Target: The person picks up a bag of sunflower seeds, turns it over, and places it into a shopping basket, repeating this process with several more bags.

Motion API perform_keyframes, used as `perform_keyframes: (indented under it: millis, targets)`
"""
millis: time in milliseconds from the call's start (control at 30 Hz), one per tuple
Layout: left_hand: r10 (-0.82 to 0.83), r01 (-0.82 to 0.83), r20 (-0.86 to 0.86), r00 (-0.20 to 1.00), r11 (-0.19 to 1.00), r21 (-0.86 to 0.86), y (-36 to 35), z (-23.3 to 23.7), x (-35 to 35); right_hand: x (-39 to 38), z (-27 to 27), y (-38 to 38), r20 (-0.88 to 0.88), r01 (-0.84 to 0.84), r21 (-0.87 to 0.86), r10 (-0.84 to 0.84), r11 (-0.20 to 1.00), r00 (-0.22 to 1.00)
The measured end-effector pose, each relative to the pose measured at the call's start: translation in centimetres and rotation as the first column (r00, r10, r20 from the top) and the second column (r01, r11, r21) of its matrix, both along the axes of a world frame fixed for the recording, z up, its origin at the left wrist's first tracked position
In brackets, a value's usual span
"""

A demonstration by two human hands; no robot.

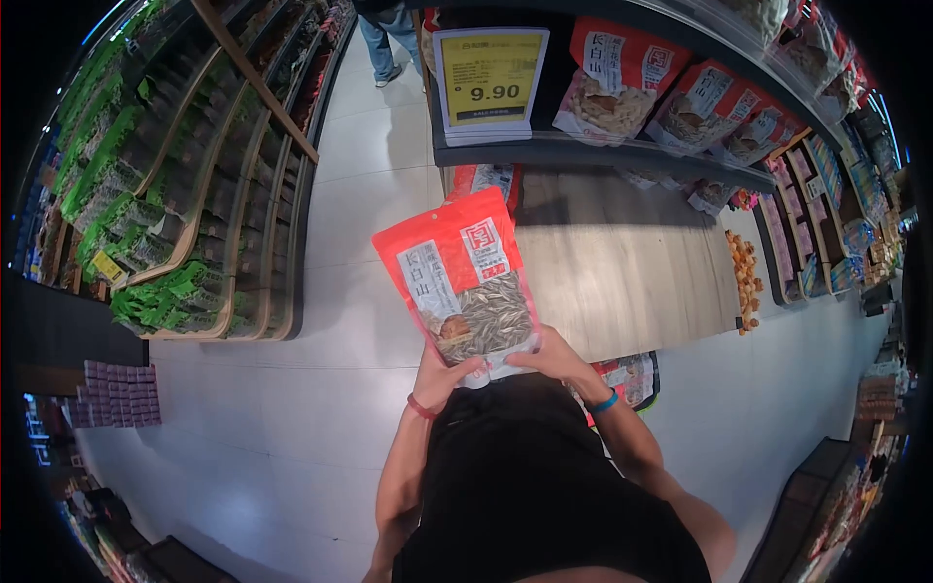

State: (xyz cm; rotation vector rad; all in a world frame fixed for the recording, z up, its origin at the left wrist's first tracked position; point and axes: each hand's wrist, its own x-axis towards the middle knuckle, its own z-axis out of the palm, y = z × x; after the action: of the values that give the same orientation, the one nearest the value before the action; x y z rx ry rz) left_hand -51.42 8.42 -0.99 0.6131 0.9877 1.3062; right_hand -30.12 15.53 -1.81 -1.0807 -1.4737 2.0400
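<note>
A red and clear bag of sunflower seeds (496, 316) is held up in front of my body, slightly tilted, its printed front facing me. My left hand (443, 374) grips its lower left corner, thumb on the front. At the lower right corner my right hand (554, 356) pinches it the same way. The fingers behind the bag are hidden. Beyond the bag's top edge, part of another red bag (483, 178) shows by the wooden surface (622, 262). Below my right forearm lies a red and dark package (630, 377), partly covered.
A dark shelf (583, 154) ahead carries several red bags (612, 83) and a yellow price sign (491, 83) reading 9.90. Left stands a rack of green bags (126, 209). A person in jeans (389, 44) stands up the aisle. Purple packs (117, 394) are stacked at left.
</note>
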Motion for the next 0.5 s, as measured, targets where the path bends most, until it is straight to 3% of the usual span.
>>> perform_keyframes:
  millis: [67, 167, 267, 500]
  targets:
    - [-0.093, 0.093, 0.016, 0.996, 0.996, -0.009, 0.2, -0.1, 0.0, 0.2, -0.3, -0.4, -0.049, 0.077, -0.030, -0.078, 0.997, 0.996]
    - [-0.101, 0.101, -0.007, 0.995, 0.994, 0.033, 0.2, -0.1, 0.3, -0.3, -0.7, -1.2, -0.100, 0.200, -0.006, -0.200, 0.980, 0.975]
    - [-0.135, 0.137, -0.044, 0.990, 0.990, 0.036, 0.1, -0.9, -0.2, -0.8, 0.0, -2.0, -0.017, 0.223, -0.010, -0.223, 0.975, 0.975]
    - [-0.138, 0.140, -0.112, 0.984, 0.990, 0.017, -0.4, -0.7, -1.2, -1.9, -0.7, -2.6, -0.035, 0.230, -0.145, -0.237, 0.962, 0.971]
